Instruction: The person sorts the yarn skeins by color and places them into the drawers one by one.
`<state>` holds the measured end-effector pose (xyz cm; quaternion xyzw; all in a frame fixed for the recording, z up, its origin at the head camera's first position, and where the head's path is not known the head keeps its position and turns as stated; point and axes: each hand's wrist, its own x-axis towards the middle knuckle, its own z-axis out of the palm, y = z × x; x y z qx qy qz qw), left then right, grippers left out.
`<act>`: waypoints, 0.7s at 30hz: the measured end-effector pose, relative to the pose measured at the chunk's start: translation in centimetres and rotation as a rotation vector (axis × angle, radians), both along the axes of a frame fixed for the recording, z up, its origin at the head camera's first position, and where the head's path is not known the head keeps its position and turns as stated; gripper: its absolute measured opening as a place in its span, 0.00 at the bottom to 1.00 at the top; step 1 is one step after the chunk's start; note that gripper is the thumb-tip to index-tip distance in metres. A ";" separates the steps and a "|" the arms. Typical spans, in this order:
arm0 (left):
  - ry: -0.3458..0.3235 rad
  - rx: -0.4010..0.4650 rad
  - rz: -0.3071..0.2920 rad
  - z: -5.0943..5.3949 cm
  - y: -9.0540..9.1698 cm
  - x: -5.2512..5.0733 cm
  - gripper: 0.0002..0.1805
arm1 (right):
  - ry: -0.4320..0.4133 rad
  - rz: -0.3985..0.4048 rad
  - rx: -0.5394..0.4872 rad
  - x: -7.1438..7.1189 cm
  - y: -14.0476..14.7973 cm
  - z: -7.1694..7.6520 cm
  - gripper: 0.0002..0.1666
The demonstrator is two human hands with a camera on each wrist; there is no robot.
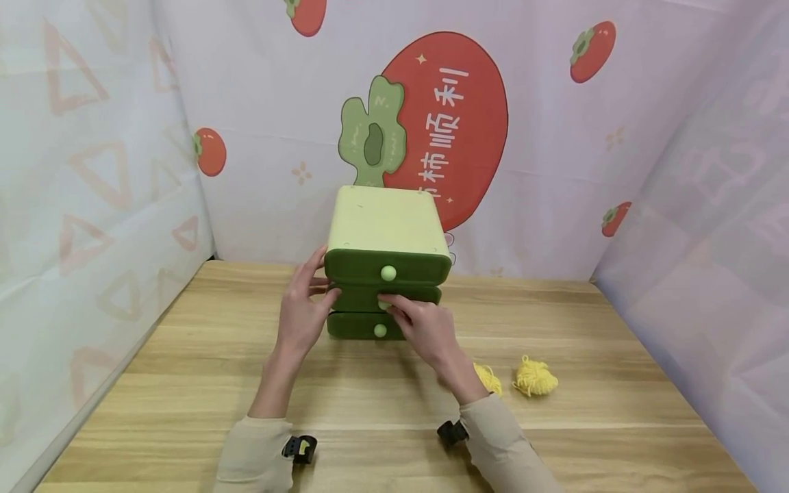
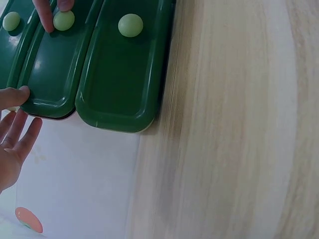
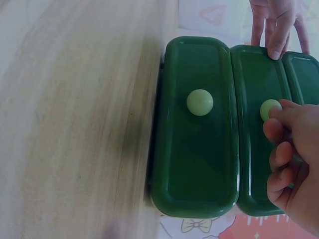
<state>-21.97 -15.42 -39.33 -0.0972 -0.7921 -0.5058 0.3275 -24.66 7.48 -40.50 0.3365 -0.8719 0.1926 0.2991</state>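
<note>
A small three-drawer cabinet with a pale green top [image 1: 388, 218] and dark green fronts stands on the table. Each drawer has a round, light green knob. My right hand [image 1: 431, 332] pinches the knob [image 3: 269, 109] of the middle drawer [image 3: 256, 164] between thumb and forefinger, its other fingers curled. At the cabinet's left side, my left hand [image 1: 301, 311] touches the middle drawer's front edge with the thumb, the other fingers extended along the side. The top drawer [image 1: 357, 267] and bottom drawer [image 2: 114, 84] look closed. Whether the middle one is slightly out, I cannot tell.
Two yellow yarn bundles lie on the wooden table [image 1: 185, 383] to the right: one bundle [image 1: 535, 377] in full view, the other bundle [image 1: 488, 378] partly behind my right forearm. Printed cloth walls [image 1: 259, 205] stand behind and on both sides.
</note>
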 end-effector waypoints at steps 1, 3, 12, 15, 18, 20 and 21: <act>0.003 0.004 0.000 0.0 0.0 -0.1 0.44 | 0.000 -0.004 -0.001 0.0 0.0 0.0 0.14; 0.010 0.010 0.002 0.1 0.0 -0.2 0.44 | 0.004 -0.002 -0.005 -0.1 -0.1 0.2 0.13; 0.024 0.016 0.010 -0.1 0.1 0.0 0.42 | 0.086 0.179 0.050 -0.3 0.6 0.0 0.16; 0.024 0.013 0.010 -0.2 0.1 0.0 0.42 | 0.076 0.214 0.076 -0.5 0.6 -0.4 0.16; 0.023 0.010 0.013 -0.1 0.1 0.0 0.43 | 0.042 0.225 0.101 -0.6 0.6 -0.7 0.16; 0.021 0.009 0.015 -0.1 0.2 -0.1 0.43 | 0.015 0.225 0.111 -0.6 0.6 -0.8 0.15; 0.020 0.009 0.015 -0.1 0.2 -0.1 0.43 | 0.005 0.220 0.116 -0.6 0.6 -0.8 0.15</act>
